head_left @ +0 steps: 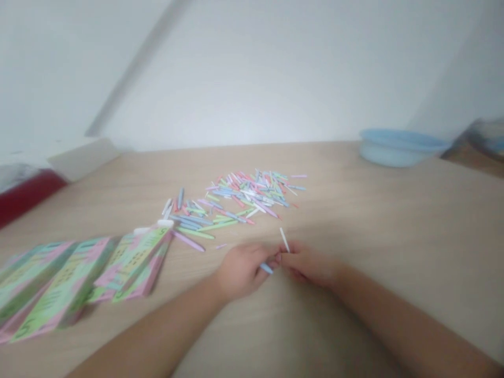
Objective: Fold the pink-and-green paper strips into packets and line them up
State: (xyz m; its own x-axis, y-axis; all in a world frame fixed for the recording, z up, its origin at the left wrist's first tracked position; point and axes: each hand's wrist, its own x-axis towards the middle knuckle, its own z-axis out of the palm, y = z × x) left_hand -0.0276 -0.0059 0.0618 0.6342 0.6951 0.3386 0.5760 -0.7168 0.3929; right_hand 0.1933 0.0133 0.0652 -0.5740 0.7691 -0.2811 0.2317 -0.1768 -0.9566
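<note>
Two bare arms, the left arm (pixel 157 333) and the right arm (pixel 401 320), reach up from the bottom of the view. The left hand (pixel 242 270) and the right hand (pixel 309 265) meet in the middle, palms down. Their fingertips (pixel 279 257) touch, pinched tight.

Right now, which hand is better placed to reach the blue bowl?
Probably the right hand: it sits on the bowl's side, while the left hand is farther away. Both are occupied, though: the right pinches a white strip, the left a blue strip.
</note>
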